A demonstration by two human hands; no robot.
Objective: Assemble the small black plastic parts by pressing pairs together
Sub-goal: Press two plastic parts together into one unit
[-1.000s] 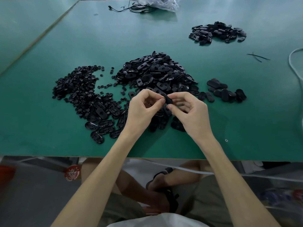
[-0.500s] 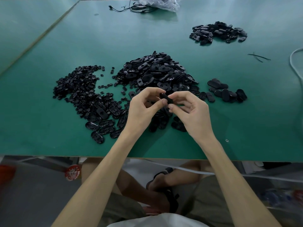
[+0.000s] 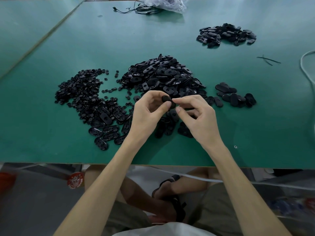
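Green table (image 3: 42, 133) under us. Our left hand (image 3: 146, 116) and right hand (image 3: 199, 120) both curled, fingertips pinching one black oval part (image 3: 165, 99) between them, just above central pile (image 3: 162, 74). Part's right end hidden behind fingertips; we cannot tell whether single piece or pair.

Small assembly workshop, prob. light-mfg piecework. Evidence: wide green-topped bench (image 3: 51, 142) w/ a plain board edge, and a second bench (image 3: 25, 31) of the same green alongside at left. Hundreds of identical black plastic parts lie loose on the top, sorted by type into heaps: tiny round pieces (image 3: 81, 92), oval shells (image 3: 162, 74), a far pile (image 3: 225, 34) at back right, a small group (image 3: 235, 97) nearer right. Clear plastic bag (image 3: 163, 3) & thin black cables (image 3: 136, 10) at the far edge; white cable (image 3: 305, 68) loops in from the right. Worker is seated, legs & sandal (image 3: 170, 181) visible below the bench edge.
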